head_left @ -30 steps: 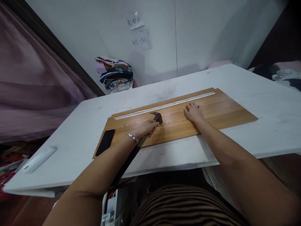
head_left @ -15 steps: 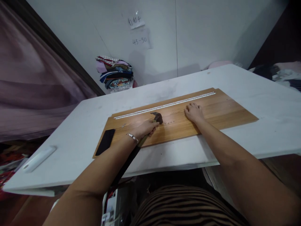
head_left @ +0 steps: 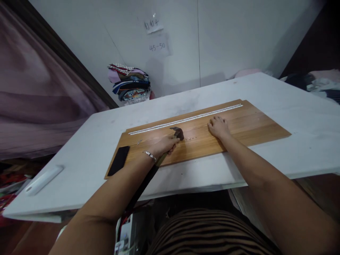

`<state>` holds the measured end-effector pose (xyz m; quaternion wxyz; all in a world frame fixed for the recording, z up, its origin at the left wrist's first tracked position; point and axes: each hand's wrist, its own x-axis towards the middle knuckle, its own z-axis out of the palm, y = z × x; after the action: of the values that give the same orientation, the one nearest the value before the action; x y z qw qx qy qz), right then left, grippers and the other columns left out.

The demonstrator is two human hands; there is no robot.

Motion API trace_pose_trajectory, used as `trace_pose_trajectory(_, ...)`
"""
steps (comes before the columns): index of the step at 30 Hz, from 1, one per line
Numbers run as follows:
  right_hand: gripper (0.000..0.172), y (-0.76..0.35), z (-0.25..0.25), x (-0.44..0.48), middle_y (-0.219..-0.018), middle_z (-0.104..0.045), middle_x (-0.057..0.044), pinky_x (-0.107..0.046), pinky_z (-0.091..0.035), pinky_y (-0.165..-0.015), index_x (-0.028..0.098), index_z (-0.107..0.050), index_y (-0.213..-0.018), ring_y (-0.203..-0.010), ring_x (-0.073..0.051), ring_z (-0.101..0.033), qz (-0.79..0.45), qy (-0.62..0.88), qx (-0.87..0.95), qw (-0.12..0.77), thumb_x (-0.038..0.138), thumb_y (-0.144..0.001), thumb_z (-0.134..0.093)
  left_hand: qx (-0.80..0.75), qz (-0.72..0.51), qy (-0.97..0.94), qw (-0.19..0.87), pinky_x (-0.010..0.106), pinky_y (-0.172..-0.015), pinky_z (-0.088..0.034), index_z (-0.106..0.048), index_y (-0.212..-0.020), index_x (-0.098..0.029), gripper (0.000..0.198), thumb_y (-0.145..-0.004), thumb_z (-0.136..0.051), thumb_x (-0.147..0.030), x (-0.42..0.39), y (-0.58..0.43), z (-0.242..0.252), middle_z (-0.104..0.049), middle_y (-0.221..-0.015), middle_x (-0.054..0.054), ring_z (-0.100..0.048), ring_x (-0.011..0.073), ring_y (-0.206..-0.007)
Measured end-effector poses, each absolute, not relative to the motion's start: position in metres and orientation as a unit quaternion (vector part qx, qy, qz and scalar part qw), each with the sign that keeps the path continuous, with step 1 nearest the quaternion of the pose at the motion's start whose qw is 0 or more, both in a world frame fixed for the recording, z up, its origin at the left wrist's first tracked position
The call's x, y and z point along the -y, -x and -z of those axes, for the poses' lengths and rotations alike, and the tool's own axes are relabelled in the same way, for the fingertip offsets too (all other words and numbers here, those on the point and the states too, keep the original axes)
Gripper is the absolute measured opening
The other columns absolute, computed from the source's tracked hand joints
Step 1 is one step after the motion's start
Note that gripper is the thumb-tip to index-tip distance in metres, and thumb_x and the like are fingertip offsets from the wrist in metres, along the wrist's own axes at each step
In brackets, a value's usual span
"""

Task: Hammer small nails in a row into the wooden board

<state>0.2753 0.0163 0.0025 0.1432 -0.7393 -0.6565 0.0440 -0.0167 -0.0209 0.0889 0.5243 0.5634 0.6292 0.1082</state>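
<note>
My left hand (head_left: 166, 145) is wrapped round a claw hammer (head_left: 178, 132), gripping it close to the head, with the handle running back under my forearm. The hammer head is over a wooden board (head_left: 196, 150), just left of a short row of small nails (head_left: 191, 138). Whether the head touches a nail I cannot tell. Flat on the board to the right lies my right hand (head_left: 219, 126), fingers slightly bent and apart, holding nothing. A few loose nails (head_left: 139, 142) lie on the board left of the hammer.
A long pale strip (head_left: 186, 119) runs along the board's far side. A black phone-like slab (head_left: 119, 160) lies at its left end. The board rests on a white table (head_left: 87, 152), with a white elongated object (head_left: 45, 180) at the left. Folded clothes (head_left: 131, 83) are stacked by the wall.
</note>
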Motion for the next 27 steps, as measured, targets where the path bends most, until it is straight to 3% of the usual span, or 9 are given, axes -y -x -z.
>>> trace_pose_trajectory(27,0.044,-0.274,-0.004,-0.015,-0.134,-0.063,-0.02,-0.049,-0.032,-0.107,0.014,-0.069,-0.117,-0.13,-0.032,-0.048,-0.047,0.742,0.655,0.135,0.033,-0.101,-0.033,-0.626,-0.11,-0.563,0.528,0.02,-0.04,-0.03,-0.056,-0.086,-0.019,0.017,-0.097,-0.059,-0.032,0.021,0.014,-0.098,-0.045,-0.057,-0.007,-0.039,0.0066,-0.041)
